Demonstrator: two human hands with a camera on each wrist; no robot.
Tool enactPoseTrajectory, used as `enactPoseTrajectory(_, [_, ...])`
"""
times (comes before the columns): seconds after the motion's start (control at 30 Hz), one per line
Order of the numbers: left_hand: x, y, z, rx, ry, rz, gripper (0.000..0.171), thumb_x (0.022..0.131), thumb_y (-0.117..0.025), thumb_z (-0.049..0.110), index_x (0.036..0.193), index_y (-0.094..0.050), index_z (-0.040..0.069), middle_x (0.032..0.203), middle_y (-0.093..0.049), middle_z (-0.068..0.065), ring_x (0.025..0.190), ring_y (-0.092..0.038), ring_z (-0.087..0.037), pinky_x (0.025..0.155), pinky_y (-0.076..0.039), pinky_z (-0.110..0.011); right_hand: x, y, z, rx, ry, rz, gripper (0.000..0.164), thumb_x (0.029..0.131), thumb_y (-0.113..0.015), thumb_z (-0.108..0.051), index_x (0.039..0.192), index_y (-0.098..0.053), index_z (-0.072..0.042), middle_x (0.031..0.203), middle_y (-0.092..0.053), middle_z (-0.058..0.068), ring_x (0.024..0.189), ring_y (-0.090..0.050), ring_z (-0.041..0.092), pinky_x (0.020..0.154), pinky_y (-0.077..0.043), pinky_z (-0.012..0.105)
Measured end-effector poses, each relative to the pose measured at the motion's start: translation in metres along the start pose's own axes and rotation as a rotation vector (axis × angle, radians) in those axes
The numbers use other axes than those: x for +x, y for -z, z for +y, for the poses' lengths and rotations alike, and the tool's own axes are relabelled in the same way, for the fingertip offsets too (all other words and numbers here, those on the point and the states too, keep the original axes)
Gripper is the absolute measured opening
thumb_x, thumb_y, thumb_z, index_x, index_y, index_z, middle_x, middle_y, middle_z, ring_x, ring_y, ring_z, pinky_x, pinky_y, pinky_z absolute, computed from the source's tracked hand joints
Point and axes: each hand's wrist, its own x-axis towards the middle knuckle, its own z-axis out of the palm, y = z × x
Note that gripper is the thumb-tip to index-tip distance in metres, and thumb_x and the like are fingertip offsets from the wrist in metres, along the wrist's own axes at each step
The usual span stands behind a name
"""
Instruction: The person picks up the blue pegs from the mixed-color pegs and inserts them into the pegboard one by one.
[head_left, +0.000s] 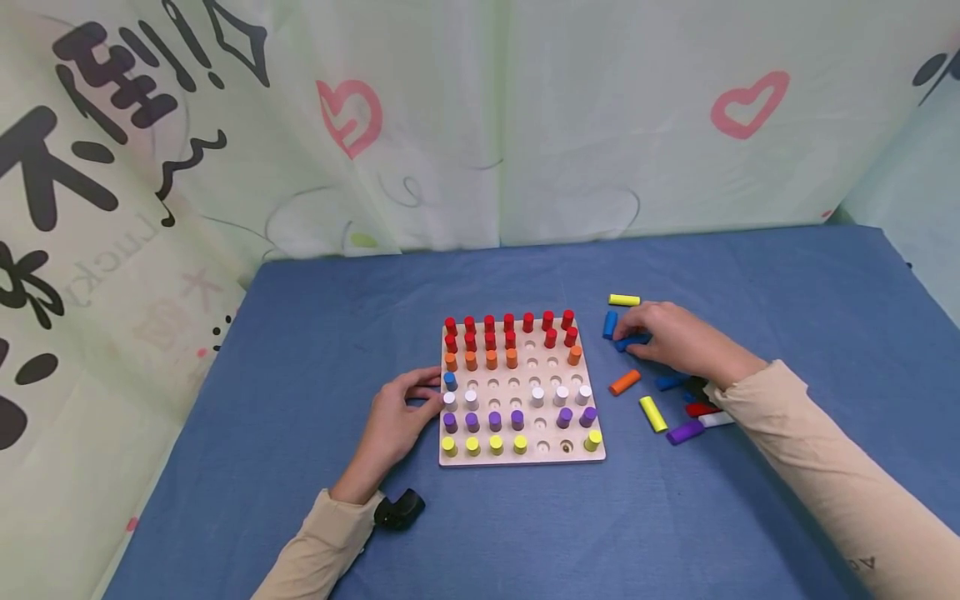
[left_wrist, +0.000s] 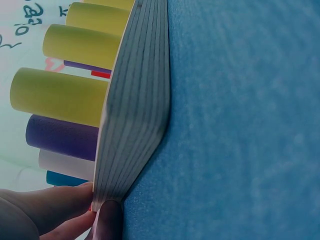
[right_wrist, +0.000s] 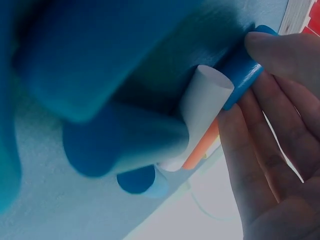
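Your surface (head_left: 337, 317) has a blue, cloth-like covering and fills much of the middle and lower frame in your head view. At the centre of the frame you have a pale wooden peg board (head_left: 504, 393) lying flat on it. Right of centre you can see loose pegs lying directly on the cloth: a yellow peg (head_left: 624, 300) highest, a blue peg (head_left: 610, 325) just below it, then an orange peg (head_left: 624, 382). Lower down, you find another yellow one and, close together, a purple peg (head_left: 686, 432), a red peg (head_left: 701, 409) and a partly covered white peg (head_left: 717, 419).
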Motion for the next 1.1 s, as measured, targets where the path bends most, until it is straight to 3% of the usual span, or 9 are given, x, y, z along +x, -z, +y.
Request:
enactPoseTrajectory(0.53, [0.0006, 0.0001, -0.001, -0.004, -0.023, -0.001, 0.041, 0.093, -0.069, 0.008, 0.134, -0.063, 0.007, 0.125, -0.068, -0.009, 0.102, -0.066, -0.02, 0.084, -0.059, -0.036, 0.0001, 0.0021, -0.0002, 0.035, 0.001, 0.019, 0.019, 0.085, -0.077, -0.002, 0.104, -0.073, -0.002, 0.099, -0.072, 0.009, 0.092, -0.067, 0.025, 0.087, -0.057, 0.048])
enactPoseTrajectory(1.1, [0.0, -0.0008, -0.0013, -0.008, -0.009, 0.002, 0.042, 0.093, -0.07, 0.008, 0.134, -0.063, 0.008, 0.125, -0.068, -0.008, 0.101, -0.066, -0.02, 0.082, -0.06, -0.034, -0.0026, 0.0051, -0.0059, 0.033, 0.004, 0.063, 0.024, 0.086, -0.076, -0.003, 0.11, -0.071, -0.002, 0.106, -0.07, 0.012, 0.094, -0.067, 0.026, 0.087, -0.057, 0.049])
